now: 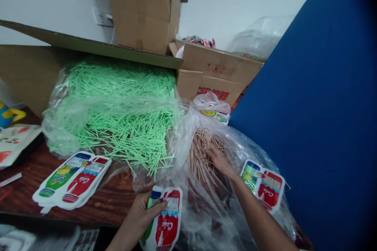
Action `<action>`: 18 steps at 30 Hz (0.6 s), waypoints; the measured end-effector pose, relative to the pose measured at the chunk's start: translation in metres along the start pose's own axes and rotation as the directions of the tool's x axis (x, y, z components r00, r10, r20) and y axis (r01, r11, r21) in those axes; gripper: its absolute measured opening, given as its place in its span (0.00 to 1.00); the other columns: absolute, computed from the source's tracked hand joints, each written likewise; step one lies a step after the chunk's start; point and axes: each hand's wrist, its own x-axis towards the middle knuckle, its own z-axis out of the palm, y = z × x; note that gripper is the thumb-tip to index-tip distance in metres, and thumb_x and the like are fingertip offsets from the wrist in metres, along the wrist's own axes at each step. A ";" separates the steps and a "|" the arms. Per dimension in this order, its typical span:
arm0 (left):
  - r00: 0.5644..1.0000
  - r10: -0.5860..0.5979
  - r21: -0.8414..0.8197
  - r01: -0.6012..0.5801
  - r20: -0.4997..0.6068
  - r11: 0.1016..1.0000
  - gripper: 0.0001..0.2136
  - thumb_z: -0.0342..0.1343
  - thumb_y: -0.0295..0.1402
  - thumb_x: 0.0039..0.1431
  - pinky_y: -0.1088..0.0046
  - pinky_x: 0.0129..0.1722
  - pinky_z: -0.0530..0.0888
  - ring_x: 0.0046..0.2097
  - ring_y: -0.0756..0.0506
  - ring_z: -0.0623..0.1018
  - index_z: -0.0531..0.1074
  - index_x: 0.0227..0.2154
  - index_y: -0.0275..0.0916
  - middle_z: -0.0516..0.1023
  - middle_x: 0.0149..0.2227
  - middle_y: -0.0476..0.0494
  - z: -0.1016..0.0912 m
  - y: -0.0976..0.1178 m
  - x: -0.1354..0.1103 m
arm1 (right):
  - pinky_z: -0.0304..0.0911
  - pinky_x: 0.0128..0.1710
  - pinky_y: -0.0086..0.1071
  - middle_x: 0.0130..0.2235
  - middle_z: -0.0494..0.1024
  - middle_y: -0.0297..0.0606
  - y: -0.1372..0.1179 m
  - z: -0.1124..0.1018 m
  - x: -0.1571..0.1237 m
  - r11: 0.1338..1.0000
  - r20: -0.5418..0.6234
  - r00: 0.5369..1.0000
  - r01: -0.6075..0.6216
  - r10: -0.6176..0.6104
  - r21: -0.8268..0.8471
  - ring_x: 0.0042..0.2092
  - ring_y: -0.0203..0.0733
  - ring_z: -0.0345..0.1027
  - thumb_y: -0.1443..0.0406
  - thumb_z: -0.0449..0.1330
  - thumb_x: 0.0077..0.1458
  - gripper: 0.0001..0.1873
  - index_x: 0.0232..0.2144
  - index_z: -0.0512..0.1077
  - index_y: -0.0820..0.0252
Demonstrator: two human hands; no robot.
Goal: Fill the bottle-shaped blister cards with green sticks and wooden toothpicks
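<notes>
My left hand (140,215) is closed on a bottle-shaped printed pouch (165,221), red and green, held low near the table's front edge. My right hand (218,160) reaches into a clear plastic bag (206,204) and rests on a heap of tan wooden sticks (202,153); its fingers are curled among them, and whether they grip any is hidden. A big pile of green sticks (123,117) spills from another plastic bag out of a cardboard box (26,70) on its side.
A stack of printed pouches (72,180) lies on the brown wooden table (112,200) at the left. A filled pouch (266,186) rests on the bag at the right. Cardboard boxes (218,72) stand behind. A blue surface (318,117) fills the right.
</notes>
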 end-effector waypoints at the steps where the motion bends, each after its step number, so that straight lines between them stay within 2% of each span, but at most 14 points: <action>1: 1.000 0.008 -0.002 -0.008 0.004 1.000 0.15 0.66 0.42 0.43 0.77 0.24 0.65 0.22 0.50 0.69 0.72 0.20 0.35 0.74 0.19 0.50 -0.001 -0.002 0.001 | 0.62 0.40 0.35 0.32 0.74 0.37 -0.003 0.003 -0.005 0.998 -0.026 1.000 0.004 -0.002 0.063 0.35 0.42 0.67 0.57 0.40 0.63 0.21 0.29 0.67 0.58; 4: 0.999 0.029 -0.015 -0.029 0.013 0.999 0.14 0.66 0.42 0.44 0.78 0.24 0.65 0.22 0.51 0.69 0.73 0.21 0.34 0.75 0.20 0.50 -0.002 -0.008 0.003 | 0.62 0.42 0.35 0.34 0.74 0.37 -0.008 0.016 -0.021 0.973 -0.102 0.995 0.017 0.006 0.229 0.38 0.42 0.68 0.54 0.40 0.63 0.21 0.32 0.67 0.58; 8: 0.999 -0.013 -0.019 0.014 0.043 1.000 0.14 0.65 0.41 0.46 0.77 0.25 0.67 0.24 0.49 0.72 0.74 0.24 0.34 0.77 0.22 0.48 0.003 -0.009 0.002 | 0.60 0.47 0.38 0.38 0.75 0.36 -0.011 0.037 -0.035 0.862 -0.140 0.985 -0.017 0.102 0.507 0.42 0.44 0.68 0.54 0.50 0.58 0.14 0.40 0.65 0.55; 13: 1.000 -0.019 -0.010 0.019 0.017 1.000 0.13 0.65 0.40 0.46 0.77 0.26 0.67 0.24 0.50 0.72 0.74 0.23 0.34 0.77 0.22 0.50 0.009 -0.001 -0.003 | 0.56 0.53 0.39 0.41 0.75 0.38 -0.015 0.043 -0.035 0.813 -0.167 0.982 0.027 0.087 0.582 0.46 0.44 0.67 0.56 0.50 0.59 0.11 0.37 0.66 0.54; 18: 1.000 -0.010 0.012 0.010 0.018 1.000 0.13 0.65 0.40 0.45 0.77 0.26 0.67 0.24 0.49 0.71 0.74 0.22 0.34 0.77 0.22 0.49 0.009 0.003 -0.005 | 0.59 0.48 0.37 0.35 0.74 0.34 -0.023 0.037 -0.038 0.762 -0.173 0.980 0.038 0.098 0.646 0.40 0.43 0.68 0.57 0.51 0.58 0.10 0.39 0.65 0.54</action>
